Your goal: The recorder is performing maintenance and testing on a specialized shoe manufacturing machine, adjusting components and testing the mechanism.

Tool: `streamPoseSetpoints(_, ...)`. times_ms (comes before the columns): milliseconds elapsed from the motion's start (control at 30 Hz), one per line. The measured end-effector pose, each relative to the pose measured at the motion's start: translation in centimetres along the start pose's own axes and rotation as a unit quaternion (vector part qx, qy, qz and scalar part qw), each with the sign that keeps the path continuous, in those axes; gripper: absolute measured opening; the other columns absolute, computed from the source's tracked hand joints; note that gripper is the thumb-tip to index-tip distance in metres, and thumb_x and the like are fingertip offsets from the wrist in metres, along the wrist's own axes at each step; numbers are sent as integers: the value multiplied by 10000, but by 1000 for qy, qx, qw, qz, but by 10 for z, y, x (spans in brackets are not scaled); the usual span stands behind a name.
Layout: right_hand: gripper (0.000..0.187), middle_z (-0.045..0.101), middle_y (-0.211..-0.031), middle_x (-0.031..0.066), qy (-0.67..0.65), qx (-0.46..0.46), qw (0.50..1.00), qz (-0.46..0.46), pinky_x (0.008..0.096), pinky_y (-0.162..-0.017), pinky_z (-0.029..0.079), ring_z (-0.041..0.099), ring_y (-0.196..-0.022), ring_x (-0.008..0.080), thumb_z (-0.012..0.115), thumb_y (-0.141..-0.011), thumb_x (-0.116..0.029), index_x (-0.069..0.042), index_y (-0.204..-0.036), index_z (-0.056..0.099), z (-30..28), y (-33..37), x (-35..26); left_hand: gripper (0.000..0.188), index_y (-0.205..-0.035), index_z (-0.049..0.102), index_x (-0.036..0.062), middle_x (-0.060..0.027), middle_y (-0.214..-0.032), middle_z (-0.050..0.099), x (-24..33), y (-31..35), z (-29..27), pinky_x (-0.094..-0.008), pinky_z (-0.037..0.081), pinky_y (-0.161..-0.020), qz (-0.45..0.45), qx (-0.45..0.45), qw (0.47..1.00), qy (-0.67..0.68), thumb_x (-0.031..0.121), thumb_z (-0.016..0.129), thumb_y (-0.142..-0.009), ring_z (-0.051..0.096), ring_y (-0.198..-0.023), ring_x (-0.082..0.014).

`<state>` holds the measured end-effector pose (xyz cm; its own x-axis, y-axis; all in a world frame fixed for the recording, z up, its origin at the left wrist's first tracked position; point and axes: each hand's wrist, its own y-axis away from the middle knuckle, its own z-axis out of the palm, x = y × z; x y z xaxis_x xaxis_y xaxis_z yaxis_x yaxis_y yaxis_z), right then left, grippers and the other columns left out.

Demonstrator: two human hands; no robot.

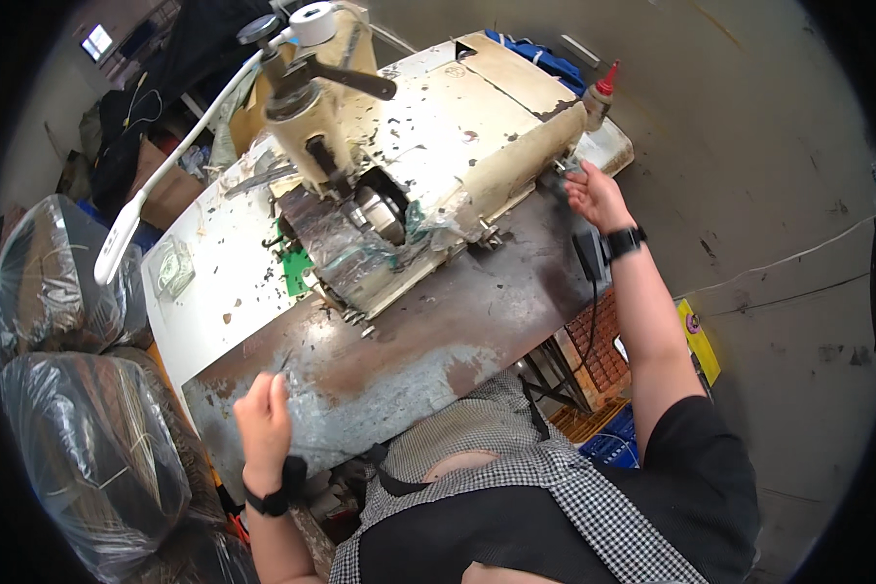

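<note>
A cream machine (516,156) with a metal drum-shaped cutter (378,216) stands on the table; it looks like a leather skiving machine. My left hand (265,417) is closed above the worn metal near edge, its fingertips pinched on a thin dark sliver (284,361) too small to identify. At the machine's right end, my right hand (597,198) reaches up with loosely bent fingers, the tips close to a small metal knob (561,166). Whether they touch the knob cannot be made out. Clear plastic film (360,258) covers part of the housing beside the cutter.
Dark scraps lie over the white tabletop (219,316). A white lamp (122,238) curves over the left side. Behind the machine's right end stands a red-capped bottle (602,92). Plastic-wrapped bundles (92,457) are stacked at left; a black box with a cable (588,255) hangs beside my right wrist.
</note>
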<state>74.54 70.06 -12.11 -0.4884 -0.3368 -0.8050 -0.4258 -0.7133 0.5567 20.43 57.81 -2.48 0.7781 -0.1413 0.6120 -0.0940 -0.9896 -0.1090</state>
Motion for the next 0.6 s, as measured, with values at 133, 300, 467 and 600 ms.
streamPoseSetpoints(133,347,415,-621,52,-15,94,993,64,289,-405,323,365,-464,159,393,-946,-401,-63,-900,457,8,-71,-3,263,-728,515,-23,-144,-566,479,-37,36,-29,-339,361,-499,-85,18,995,-55,147,483,-925,442,-496,-189)
streamPoseSetpoints(300,358,447,-595,69,4,190,981,-45,346,-425,327,410,-480,204,397,-917,-367,-30,-861,503,27,-69,18,296,-709,492,-24,-144,-565,466,-68,97,-59,-345,360,-510,-150,49,981,-112,164,471,-936,440,-504,-196)
streamPoseSetpoints(467,560,614,-756,290,202,303,878,-310,463,-747,421,602,-746,394,390,-873,-385,123,-767,603,11,-85,16,336,-673,468,-15,-130,-540,434,-83,146,-76,-347,333,-498,-287,63,942,-161,180,467,-947,401,-484,-204)
streamPoseSetpoints(600,579,616,-805,308,223,231,931,-172,440,-793,445,617,-822,398,371,-891,-407,116,-837,613,24,-61,-5,352,-674,468,-18,-130,-535,426,-103,175,-80,-348,328,-491,-279,56,941,-183,200,471,-950,393,-481,-201)
